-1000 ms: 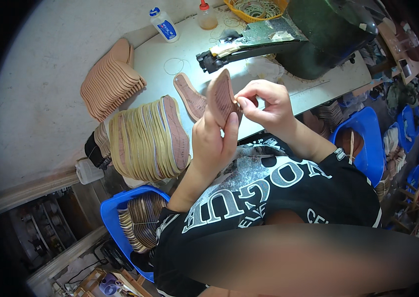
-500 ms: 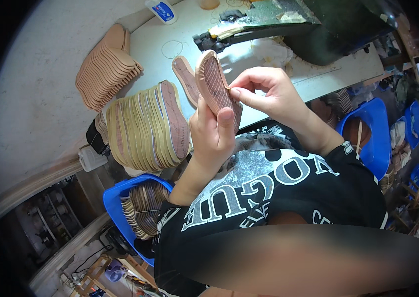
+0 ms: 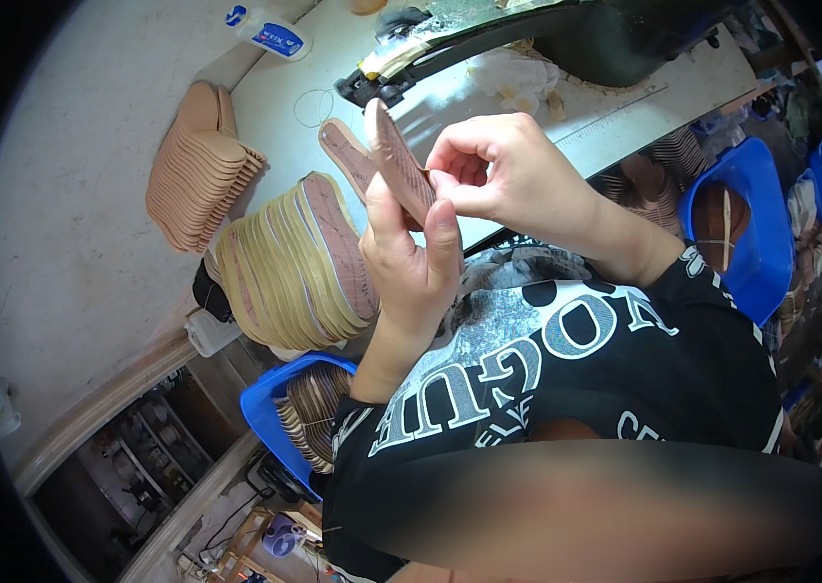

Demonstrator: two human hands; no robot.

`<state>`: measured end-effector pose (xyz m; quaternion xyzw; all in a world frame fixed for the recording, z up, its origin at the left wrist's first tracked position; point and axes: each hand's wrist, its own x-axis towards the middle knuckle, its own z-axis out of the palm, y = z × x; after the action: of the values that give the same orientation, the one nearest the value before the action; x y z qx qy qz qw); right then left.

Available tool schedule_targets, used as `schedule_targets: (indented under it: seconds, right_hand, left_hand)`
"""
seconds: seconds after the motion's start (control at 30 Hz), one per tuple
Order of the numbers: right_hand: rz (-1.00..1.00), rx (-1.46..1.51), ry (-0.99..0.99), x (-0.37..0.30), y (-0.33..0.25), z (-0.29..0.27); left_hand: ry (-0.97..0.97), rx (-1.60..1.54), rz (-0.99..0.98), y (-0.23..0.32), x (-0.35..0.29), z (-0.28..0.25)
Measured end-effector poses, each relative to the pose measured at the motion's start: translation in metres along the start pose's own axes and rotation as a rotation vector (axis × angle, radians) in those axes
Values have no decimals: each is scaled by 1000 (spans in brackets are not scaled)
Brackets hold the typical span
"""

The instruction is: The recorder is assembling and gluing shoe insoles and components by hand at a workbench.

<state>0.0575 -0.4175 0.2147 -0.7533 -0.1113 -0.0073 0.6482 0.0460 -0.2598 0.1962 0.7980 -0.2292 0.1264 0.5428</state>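
Observation:
A brown shoe insole (image 3: 393,151) with a ribbed underside and a pale rim is held up, tilted nearly edge-on. My left hand (image 3: 409,257) grips its lower part, thumb on the near face. With thumb and forefinger, my right hand (image 3: 518,170) pinches the insole's right edge; whatever lies between those fingertips is too small to make out. Behind it, another insole (image 3: 338,144) rests on the white table (image 3: 615,136), partly hidden by the held one and my left hand.
Left of my hands stand a stack of yellow-edged insoles (image 3: 284,267) and a stack of tan insoles (image 3: 199,170). A white bottle (image 3: 275,37) lies at the back. A dark machine arm (image 3: 450,49) spans the far side. Blue bins (image 3: 270,408) with insoles flank me.
The held insole has turned from showing its crosshatched underside to nearly edge-on. My right hand keeps its pinch on the edge, and the whole view has shifted slightly.

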Motion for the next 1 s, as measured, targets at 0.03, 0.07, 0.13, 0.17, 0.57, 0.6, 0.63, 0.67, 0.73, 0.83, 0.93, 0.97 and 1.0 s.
schedule_targets:
  seconds: [0.03, 0.07, 0.13, 0.17, 0.57, 0.6, 0.63, 0.67, 0.73, 0.83, 0.93, 0.97, 1.0]
  right_hand:
    - [-57, -33, 33, -1, 2, 2]
    - [-58, -28, 30, -1, 2, 4]
    - [-40, 72, -4, 0, 4, 7]
    - [-38, 73, -3, 0, 7, 7]
    - [-198, -68, -16, -3, 14, 3]
    - [-197, -69, -18, -3, 13, 3]
    - [-231, -101, -40, -2, 11, 3]
    - [-265, -132, -61, -2, 10, 3]
    - [-268, -167, -52, -1, 11, 5]
    - [-276, -224, -41, 1, 8, 4]
    - [-277, -229, -42, 3, 12, 1]
    - [-276, -206, -44, 3, 13, 0]
    - [-278, -207, -47, 5, 15, -1]
  left_hand:
    - [1, 21, -26, 3, -1, 0]
    - [2, 27, -28, 2, -2, 0]
    - [72, -296, -190, 0, -4, 0]
    - [71, -296, -192, 0, -4, -1]
    - [37, -772, -556, -7, 10, -14]
    - [62, -770, -561, -7, 10, -14]
    - [64, -771, -561, -7, 11, -14]
    - [49, -813, -581, -7, 12, -15]
    - [35, -857, -601, -7, 12, -15]
    - [29, -829, -581, -7, 11, -15]
    - [41, -737, -611, -10, 12, -16]
    - [58, -701, -589, -10, 11, -14]
    - [75, -666, -568, -10, 10, -13]
